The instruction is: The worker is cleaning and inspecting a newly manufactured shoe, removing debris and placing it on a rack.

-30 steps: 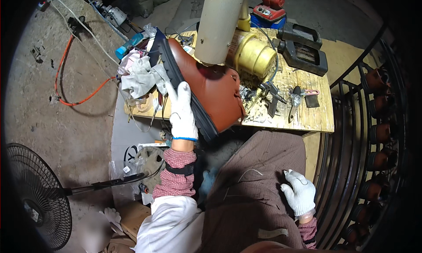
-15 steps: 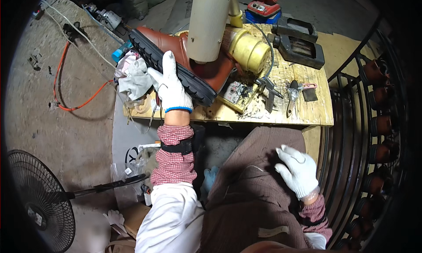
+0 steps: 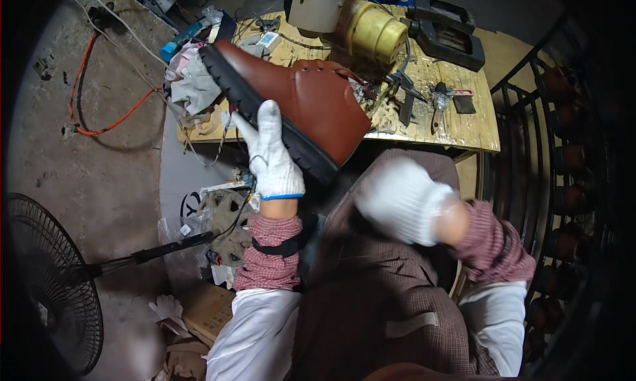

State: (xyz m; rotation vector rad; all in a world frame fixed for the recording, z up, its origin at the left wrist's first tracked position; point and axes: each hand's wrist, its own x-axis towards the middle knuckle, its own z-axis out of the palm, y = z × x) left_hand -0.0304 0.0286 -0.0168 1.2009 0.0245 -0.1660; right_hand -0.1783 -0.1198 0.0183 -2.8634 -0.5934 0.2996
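Note:
A reddish-brown leather boot (image 3: 315, 99) with a thick black treaded sole lies on its side in the air over the bench's near edge, its toe end hidden by nothing in front. My left hand (image 3: 273, 152), in a white knitted glove, grips it at the sole, fingers along the tread. Between the boot and my apron-covered lap is my right hand (image 3: 404, 199), also gloved in white. Motion smears its fingers, so whether it holds anything cannot be made out. Just beyond the boot stands a machine with a pale column (image 3: 318, 7) and a yellow cylinder (image 3: 376, 33).
On the wooden bench (image 3: 470, 133) lie an air blow gun (image 3: 405, 93), a brush (image 3: 438, 106) and black trays (image 3: 450, 43). Grey rags (image 3: 194, 86) sit at its left. A fan (image 3: 53, 282) stands lower left; a dark rack (image 3: 523, 136) with boots lines the right.
My left hand has drawn the boot toward me, away from the machine, and its brown upper now shows more fully. My right hand has swung left and up from my lap toward the boot.

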